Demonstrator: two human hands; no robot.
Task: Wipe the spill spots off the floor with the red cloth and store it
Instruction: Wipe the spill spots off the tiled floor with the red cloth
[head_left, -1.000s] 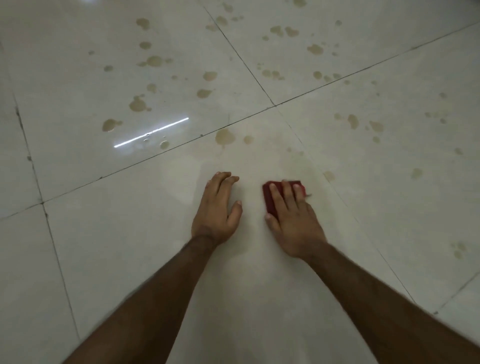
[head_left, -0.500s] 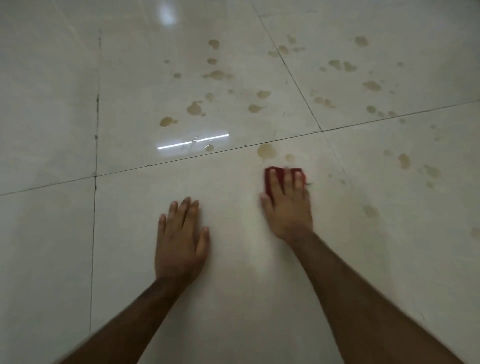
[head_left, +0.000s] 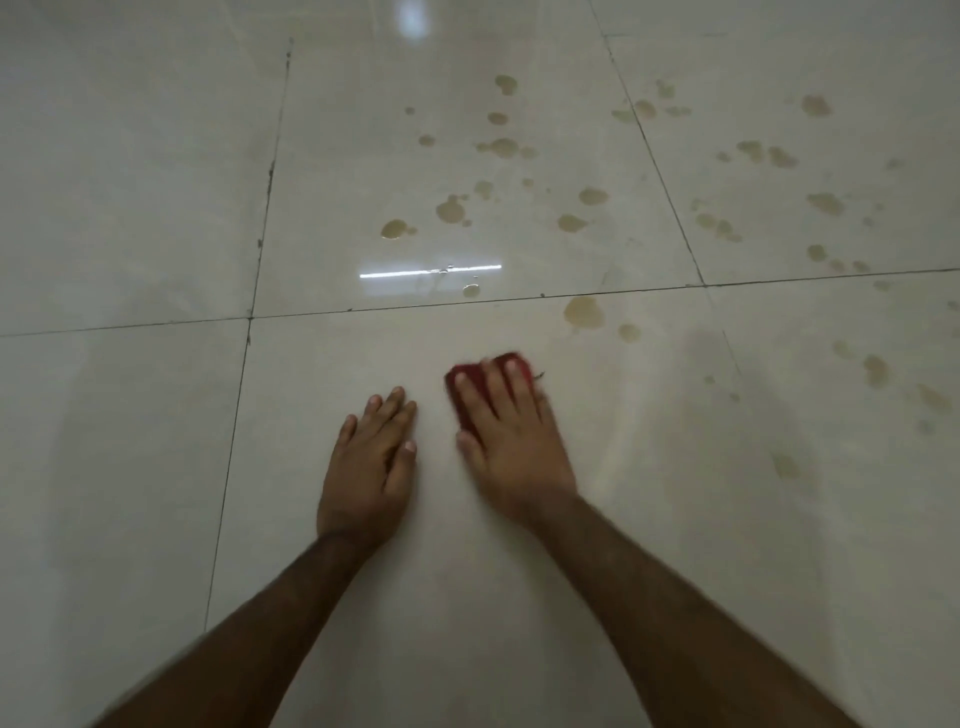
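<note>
My right hand (head_left: 506, 441) lies flat on the small red cloth (head_left: 464, 383) and presses it to the pale floor tile with straight fingers; only the cloth's far and left edges show. My left hand (head_left: 371, 467) rests flat on the tile just left of it, fingers straight and together. The nearest brown spill spot (head_left: 585, 312) lies just beyond the cloth, with a smaller spill spot (head_left: 629, 332) beside it. Several more spots spread over the far tiles (head_left: 452, 209) and to the right (head_left: 877, 370).
Glossy cream floor tiles with dark grout lines (head_left: 467, 304) fill the view. A bright strip of reflected light (head_left: 430, 270) lies on the far tile. The tile under my hands shows a faint wet sheen to the right (head_left: 675, 415).
My right hand has slid the cloth back and a little to the left from the spots near the grout line. My left hand has come closer to the right one. The view has shifted.
</note>
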